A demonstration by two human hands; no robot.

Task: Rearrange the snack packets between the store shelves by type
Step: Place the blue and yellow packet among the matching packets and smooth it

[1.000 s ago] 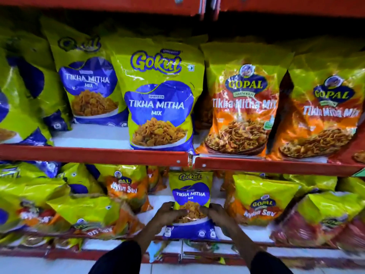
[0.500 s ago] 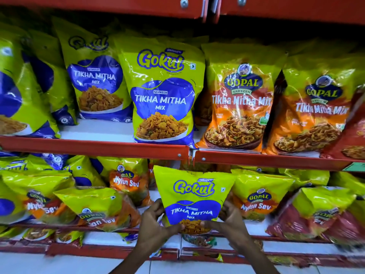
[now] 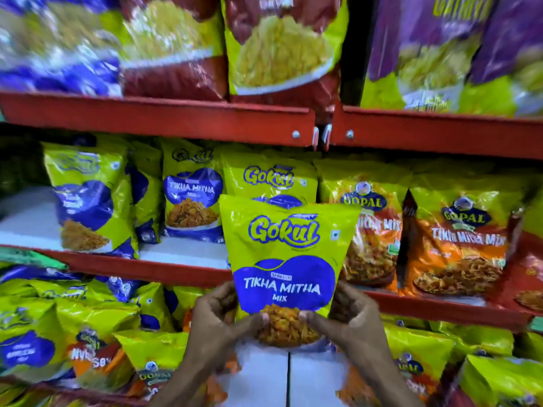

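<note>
Red metal rail (image 3: 158,117), bolts (image 3: 296,134).

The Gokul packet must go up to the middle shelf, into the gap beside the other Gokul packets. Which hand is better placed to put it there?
Probably the left hand. The gap lies up-left of the held Gokul packet, on that hand's side. The right hand would have to cross over.

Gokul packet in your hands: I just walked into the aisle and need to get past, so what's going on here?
A person is sorting snack packets by type. Both hands, left hand and right hand, grip the bottom corners of a Gokul Tikha Mitha Mix packet, held upright in front of the middle shelf. Matching Gokul packets stand on that shelf's left part, with orange Gopal Tikha Mitha Mix packets to their right. The held packet is not yet set down.
</note>
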